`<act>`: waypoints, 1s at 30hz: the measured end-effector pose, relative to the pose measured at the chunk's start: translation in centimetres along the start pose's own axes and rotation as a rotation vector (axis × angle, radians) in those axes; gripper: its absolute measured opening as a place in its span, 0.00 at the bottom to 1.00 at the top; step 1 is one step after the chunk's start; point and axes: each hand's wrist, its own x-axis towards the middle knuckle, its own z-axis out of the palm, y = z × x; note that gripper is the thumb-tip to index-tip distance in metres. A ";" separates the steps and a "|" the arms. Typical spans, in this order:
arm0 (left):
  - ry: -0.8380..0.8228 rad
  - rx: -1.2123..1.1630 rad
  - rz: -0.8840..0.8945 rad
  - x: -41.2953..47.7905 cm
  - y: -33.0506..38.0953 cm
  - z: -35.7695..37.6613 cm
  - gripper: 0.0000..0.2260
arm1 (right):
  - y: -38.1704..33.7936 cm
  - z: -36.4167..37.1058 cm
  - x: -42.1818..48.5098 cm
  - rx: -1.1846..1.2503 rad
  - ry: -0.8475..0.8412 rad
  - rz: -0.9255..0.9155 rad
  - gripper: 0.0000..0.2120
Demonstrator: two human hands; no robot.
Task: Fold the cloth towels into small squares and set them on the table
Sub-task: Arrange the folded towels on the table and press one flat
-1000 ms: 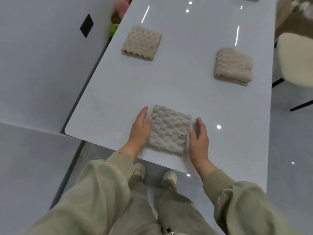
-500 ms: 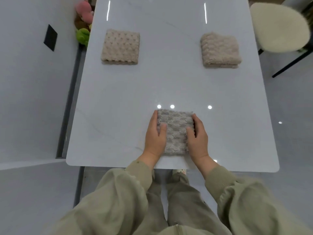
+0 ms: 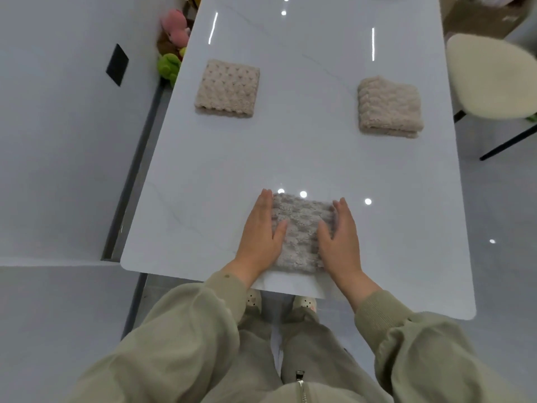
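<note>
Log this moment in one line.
left hand, right hand: pressing folded grey knobbly towel | two folded beige towels: set on white table

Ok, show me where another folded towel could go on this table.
Bare table between the left towel and right towel, and down to the grey towel. More outside the left hand and right hand. Crowded only at the near edge.

White table (image 3: 305,158) with three folded towels (image 3: 302,228) (image 3: 227,89) (image 3: 389,107)

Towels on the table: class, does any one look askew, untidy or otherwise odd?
The far right towel looks slightly off: it is bulkier, its layers showing unevenly along the near edge. The far left towel lies flat and neat.
</note>
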 end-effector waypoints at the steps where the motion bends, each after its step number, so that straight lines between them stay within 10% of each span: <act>1: 0.003 0.119 0.018 0.0 -0.3 -0.6 0.28 | -0.4 -0.1 0.3 -0.097 -0.014 -0.058 0.26; 10: 0.063 0.826 -0.032 -0.7 -2.8 -8.9 0.30 | -7.6 4.2 2.8 -0.610 -0.247 -0.371 0.28; 30: 0.023 0.909 0.009 -5.4 -21.4 -34.7 0.33 | -24.3 31.9 -4.1 -0.792 -0.125 -0.398 0.27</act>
